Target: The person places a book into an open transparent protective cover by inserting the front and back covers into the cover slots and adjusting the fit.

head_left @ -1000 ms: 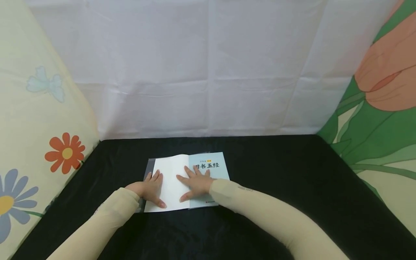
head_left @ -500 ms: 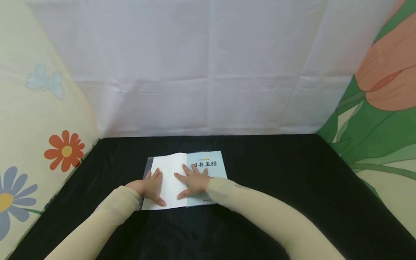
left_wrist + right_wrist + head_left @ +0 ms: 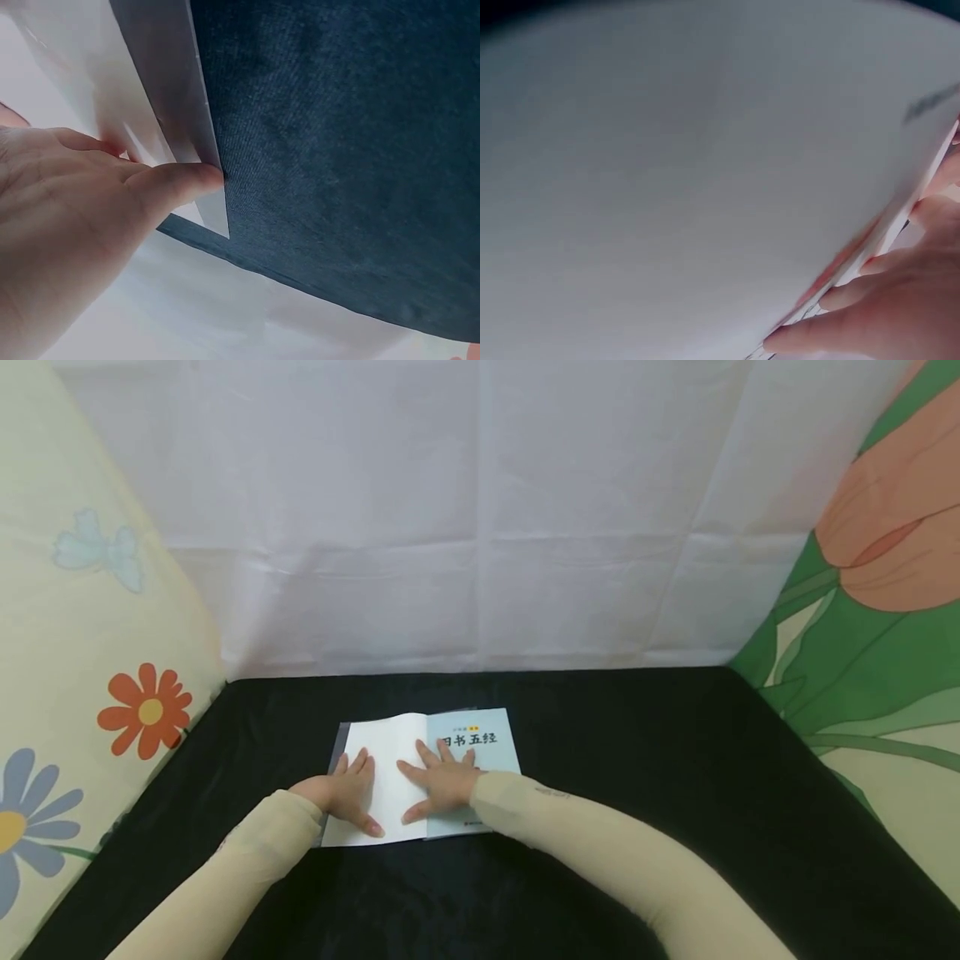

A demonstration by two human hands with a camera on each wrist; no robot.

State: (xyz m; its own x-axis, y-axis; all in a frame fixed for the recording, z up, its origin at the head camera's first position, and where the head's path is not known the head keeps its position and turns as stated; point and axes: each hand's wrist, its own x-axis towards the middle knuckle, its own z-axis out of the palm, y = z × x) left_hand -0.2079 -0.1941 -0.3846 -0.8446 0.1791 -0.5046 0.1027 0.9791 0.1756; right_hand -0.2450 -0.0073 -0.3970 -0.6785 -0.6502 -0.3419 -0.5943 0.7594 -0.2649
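An open book (image 3: pixel 397 727) lies on the black tabletop, a blank white page on its left and a light blue title page (image 3: pixel 495 756) with dark characters on its right. Down its left edge runs a dark grey cover flap (image 3: pixel 342 739). My left hand (image 3: pixel 347 795) rests on the white page near that edge, fingers extended; in the left wrist view one digit reaches across the grey flap (image 3: pixel 169 82). With fingers spread, my right hand (image 3: pixel 446 781) presses around the fold, its fingertips on both pages and partly covering the title. The right wrist view shows this hand (image 3: pixel 900 300) at lower right.
Black cloth (image 3: pixel 637 777) covers the table around the book. A white curtain (image 3: pixel 480 527) hangs behind it. Flower-printed cloths stand at the left (image 3: pixel 112 635) and right (image 3: pixel 885 677). Cream sleeves cover both forearms.
The book and my right hand have shifted slightly left in the head view, which has itself moved a little. My left hand keeps its place, and both hands stay spread on the pages.
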